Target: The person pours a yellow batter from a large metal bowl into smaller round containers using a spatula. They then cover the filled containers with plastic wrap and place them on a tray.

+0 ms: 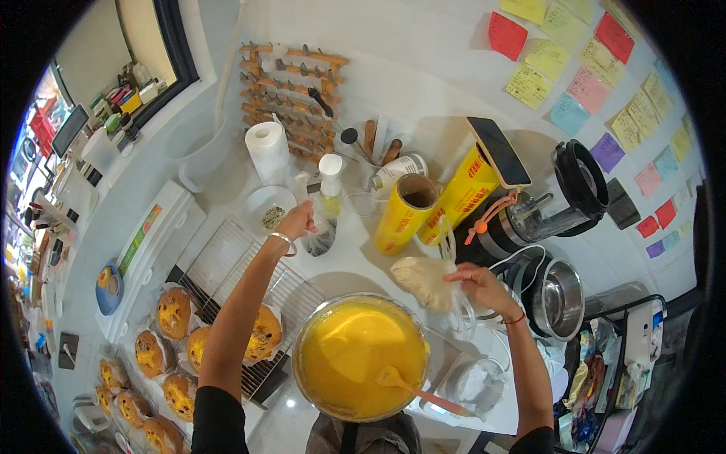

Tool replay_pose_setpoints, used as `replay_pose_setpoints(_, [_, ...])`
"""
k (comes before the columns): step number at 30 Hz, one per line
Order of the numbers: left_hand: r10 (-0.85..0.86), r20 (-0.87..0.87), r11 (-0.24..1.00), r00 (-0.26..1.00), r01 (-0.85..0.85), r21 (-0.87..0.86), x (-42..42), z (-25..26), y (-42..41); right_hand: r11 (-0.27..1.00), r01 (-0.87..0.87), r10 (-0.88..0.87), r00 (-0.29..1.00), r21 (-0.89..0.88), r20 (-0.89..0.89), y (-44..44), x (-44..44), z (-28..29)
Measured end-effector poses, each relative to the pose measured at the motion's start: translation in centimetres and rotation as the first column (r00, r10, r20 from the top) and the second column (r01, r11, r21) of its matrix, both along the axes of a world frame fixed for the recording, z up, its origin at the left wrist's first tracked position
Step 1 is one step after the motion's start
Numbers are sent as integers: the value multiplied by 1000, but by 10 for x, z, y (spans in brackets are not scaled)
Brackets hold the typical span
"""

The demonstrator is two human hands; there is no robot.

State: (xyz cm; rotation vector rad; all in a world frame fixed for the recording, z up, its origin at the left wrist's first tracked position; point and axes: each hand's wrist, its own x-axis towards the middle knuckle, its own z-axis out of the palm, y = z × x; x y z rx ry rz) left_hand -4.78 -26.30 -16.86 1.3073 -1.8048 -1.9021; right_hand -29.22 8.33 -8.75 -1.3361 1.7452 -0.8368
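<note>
My left hand (299,220) grips a clear plastic bag with dark contents (320,238), beside a white bowl (271,198) holding small seeds or flakes. At the right, my right hand (482,286) has its fingertips on a clear plastic bag of beige powder (421,279); the loose ends of this bag stick up and hang down around the fingers. Between my forearms, close to my body, stands a large bowl of smooth yellow batter (340,352). A spatula with an orange handle (439,400) rests in it, its blade partly sunk.
Muffin-like cakes in paper (174,315) fill the left, near a wire rack (227,255). Behind stand a paper towel roll (266,150), a spray bottle (330,179) and yellow cling-film rolls (400,218). A phone (499,150) leans on one roll. A blender (533,210) and steel bowls (558,298) are at right.
</note>
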Motion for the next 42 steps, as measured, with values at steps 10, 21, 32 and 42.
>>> replay_pose_setpoints(10, [5,-153,997,988,7,77,-5,-60,-19,998,-8,-12,952,62,305,-127,54,-44])
replay_pose_setpoints(21, [399,-334,827,854,-178,533,27,-43,67,970,213,-233,949,116,214,-166,119,-82])
replay_pose_setpoints(32, [485,-870,760,88,450,470,206,78,189,975,172,106,202,-141,974,77,144,61])
replay_pose_setpoints(42, [663,-733,718,153,-410,563,330,121,284,994,87,10,498,-62,867,245,251,7])
